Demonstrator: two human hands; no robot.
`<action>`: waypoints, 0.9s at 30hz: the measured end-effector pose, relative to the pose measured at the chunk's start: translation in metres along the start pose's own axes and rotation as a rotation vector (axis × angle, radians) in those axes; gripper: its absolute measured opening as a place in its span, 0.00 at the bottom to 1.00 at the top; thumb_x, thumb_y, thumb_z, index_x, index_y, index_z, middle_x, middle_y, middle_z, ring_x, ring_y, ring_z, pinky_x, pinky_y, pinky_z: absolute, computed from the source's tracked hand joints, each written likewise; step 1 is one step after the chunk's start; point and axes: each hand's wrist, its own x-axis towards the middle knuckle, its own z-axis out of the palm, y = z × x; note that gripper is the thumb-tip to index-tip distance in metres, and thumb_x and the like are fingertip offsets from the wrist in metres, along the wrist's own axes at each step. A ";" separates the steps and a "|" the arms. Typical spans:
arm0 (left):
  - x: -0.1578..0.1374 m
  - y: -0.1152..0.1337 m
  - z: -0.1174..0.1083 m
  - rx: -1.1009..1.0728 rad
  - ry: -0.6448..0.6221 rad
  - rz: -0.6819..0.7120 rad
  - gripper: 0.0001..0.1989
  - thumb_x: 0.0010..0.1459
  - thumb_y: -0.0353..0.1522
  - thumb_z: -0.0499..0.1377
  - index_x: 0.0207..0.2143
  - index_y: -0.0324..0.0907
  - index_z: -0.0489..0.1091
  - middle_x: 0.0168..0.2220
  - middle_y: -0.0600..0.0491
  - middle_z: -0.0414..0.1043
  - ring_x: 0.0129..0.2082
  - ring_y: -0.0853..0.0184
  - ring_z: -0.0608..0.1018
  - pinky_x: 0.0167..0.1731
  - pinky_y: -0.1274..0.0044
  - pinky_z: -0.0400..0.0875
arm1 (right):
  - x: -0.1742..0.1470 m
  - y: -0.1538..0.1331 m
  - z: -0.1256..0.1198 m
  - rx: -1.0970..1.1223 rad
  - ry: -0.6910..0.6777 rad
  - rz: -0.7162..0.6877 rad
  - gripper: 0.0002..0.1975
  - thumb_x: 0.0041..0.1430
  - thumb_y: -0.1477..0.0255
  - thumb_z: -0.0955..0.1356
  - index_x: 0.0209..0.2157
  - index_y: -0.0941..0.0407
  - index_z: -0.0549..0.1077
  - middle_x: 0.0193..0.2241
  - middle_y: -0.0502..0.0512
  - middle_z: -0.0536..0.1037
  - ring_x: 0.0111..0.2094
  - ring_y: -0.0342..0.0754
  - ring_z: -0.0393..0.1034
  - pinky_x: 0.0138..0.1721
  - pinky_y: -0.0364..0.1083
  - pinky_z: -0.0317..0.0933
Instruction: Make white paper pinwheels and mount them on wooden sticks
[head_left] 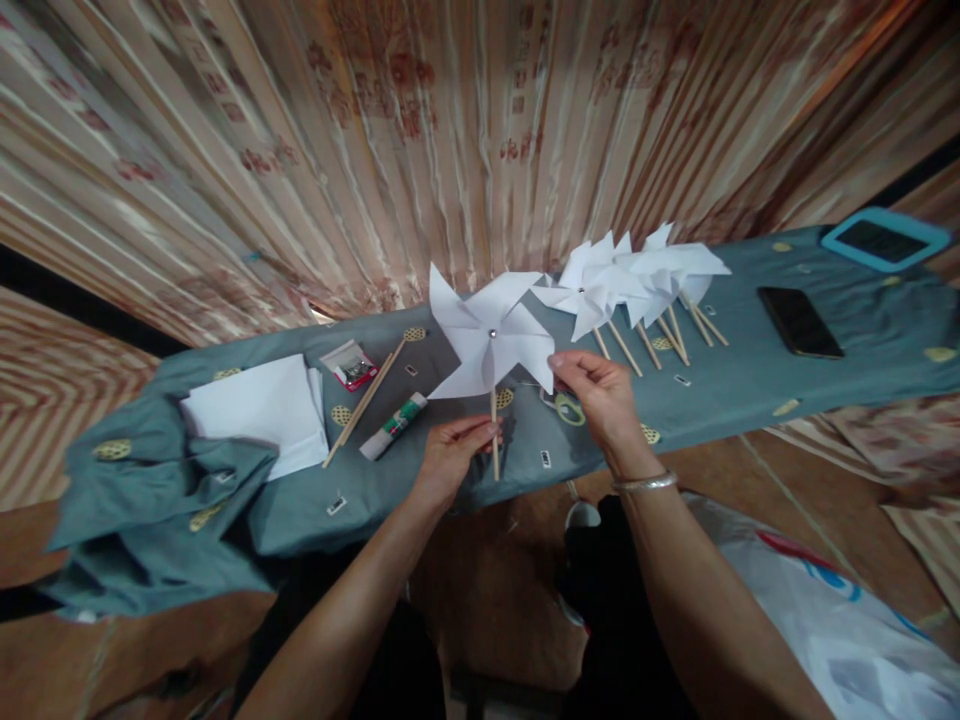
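Note:
A white paper pinwheel (489, 338) with a silvery pin at its centre stands upright in front of me on a thin wooden stick. My left hand (455, 450) pinches that stick below the blades. With thumb and fingertips, my right hand (596, 385) grips the tip of the lower right blade. Behind the right hand, several finished white pinwheels (600, 283) lie overlapping on the cloth, their sticks pointing toward me. Partly hidden between my hands is a pair of scissors with greenish handles (568, 408).
On the left are a stack of white paper (259, 410), loose wooden sticks (366, 405), a small box of pins (349, 366) and a glue stick (393, 426). A black phone (799, 321) and a blue-framed object (885, 240) lie right. A plastic bag (840, 620) sits below the table.

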 end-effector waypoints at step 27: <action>0.000 -0.002 0.000 -0.022 -0.023 0.020 0.18 0.33 0.38 0.75 0.29 0.40 0.81 0.29 0.51 0.81 0.28 0.68 0.78 0.35 0.76 0.72 | -0.023 0.004 0.028 -0.016 -0.371 0.112 0.21 0.40 0.50 0.76 0.20 0.55 0.75 0.19 0.50 0.78 0.22 0.42 0.69 0.27 0.43 0.65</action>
